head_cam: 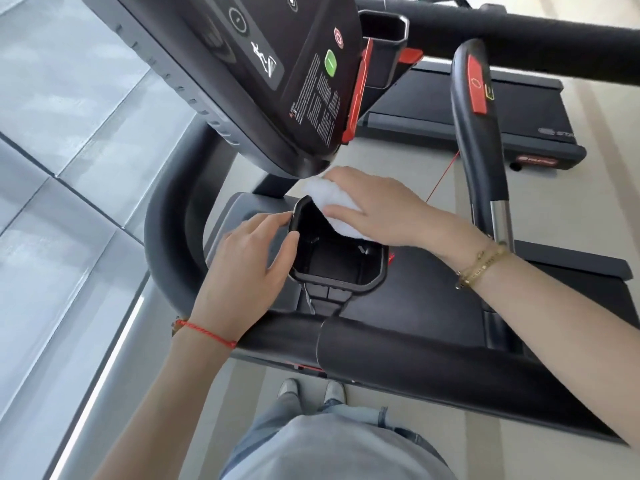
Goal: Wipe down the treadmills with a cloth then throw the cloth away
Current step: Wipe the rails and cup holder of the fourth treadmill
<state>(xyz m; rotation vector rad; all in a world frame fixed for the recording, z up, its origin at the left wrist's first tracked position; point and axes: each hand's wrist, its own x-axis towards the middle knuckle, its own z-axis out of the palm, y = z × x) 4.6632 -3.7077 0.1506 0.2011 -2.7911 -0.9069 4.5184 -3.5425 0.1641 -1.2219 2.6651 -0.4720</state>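
The wiping step is under way, at the cup holder of the near treadmill. Take that holder as the landmark: a black, square-mouthed well just below the tilted console and just above the front handlebar.

The right hand lies flat over the white cloth, fingers nearly straight, pressing it onto the holder's far rim. Part of the cloth drapes over the rim into the well; the rest sits bunched between the rim and the console's lower edge. Whether the thumb tucks under the cloth cannot be told.

The left hand rests on the holder's left side, fingers loosely extended, thumb and fingertips touching the rim as if to steady it. It has nothing in its hold.

Beyond the holder to the right stands a side grip with a red panel, and past that a second treadmill on the pale floor.

By my reading, the task is at an early-to-middle stage: the cloth is in use, not near any bin, and none shows. The next move likely calls for dragging the cloth around the rim and down the inner walls, with pressure kept even so it does not drop into the well, then on to the handlebar and side grip.
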